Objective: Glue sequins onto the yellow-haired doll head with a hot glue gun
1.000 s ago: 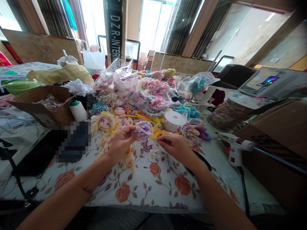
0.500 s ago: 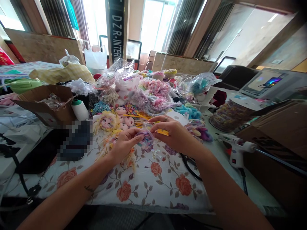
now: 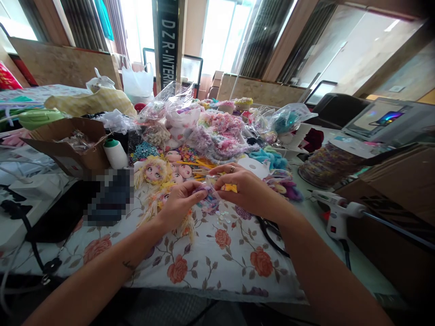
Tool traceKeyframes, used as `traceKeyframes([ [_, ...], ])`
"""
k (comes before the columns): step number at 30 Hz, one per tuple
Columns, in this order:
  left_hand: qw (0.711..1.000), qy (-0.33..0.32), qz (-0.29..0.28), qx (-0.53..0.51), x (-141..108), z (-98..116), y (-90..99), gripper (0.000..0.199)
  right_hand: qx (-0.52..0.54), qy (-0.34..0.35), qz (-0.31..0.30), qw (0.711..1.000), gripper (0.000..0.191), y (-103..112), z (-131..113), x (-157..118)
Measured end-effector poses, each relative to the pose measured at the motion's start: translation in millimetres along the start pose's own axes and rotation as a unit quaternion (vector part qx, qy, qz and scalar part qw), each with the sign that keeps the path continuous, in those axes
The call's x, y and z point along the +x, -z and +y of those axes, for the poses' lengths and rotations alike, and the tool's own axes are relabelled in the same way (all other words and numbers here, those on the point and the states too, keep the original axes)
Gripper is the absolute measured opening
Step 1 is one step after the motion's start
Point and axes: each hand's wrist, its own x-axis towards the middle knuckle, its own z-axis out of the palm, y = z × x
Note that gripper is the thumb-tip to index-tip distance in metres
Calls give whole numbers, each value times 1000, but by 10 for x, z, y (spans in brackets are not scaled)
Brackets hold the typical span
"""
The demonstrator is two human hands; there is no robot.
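Note:
Between both hands is a small clear plastic bag (image 3: 211,199) with purple and bluish contents. My left hand (image 3: 180,199) pinches its left side between thumb and fingers. On the other side, the bent fingers of my right hand (image 3: 238,183), with a ring on one, grip the bag's upper right edge. Small pale pieces (image 3: 223,216) lie on the flowered cloth (image 3: 210,267) just below the bag. Left of my left hand are doll heads with yellow yarn hair (image 3: 153,172), and bare doll faces (image 3: 185,171) lie behind it.
Black-handled scissors (image 3: 272,237) lie under my right forearm. A glue gun (image 3: 336,213) and a large yarn spool (image 3: 329,163) are at the right. An open cardboard box (image 3: 68,149) and a white thread cone (image 3: 115,154) stand at the left. Pastel yarn (image 3: 224,131) is piled behind.
The view has shifted slightly. Both hands stay at the bag, and its plastic is shaped a little differently between the fingers. The small pale pieces below it look more spread out.

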Motion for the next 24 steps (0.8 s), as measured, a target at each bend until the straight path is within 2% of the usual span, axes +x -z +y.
traceKeyframes([
  [7,1000,-1,3,-15,-6,-14,2,21,15,-5,15,1000,12,-25,-17,11],
  [12,1000,4,1,-20,1,-25,1,23,97,-33,42,994,12,-44,59,6],
  [21,999,0,6,-42,4,-19,-6,19,233,-71,95,965,22,-87,119,27],
  [24,999,4,11,-44,9,-31,-1,20,282,-94,138,945,21,-76,101,7],
])
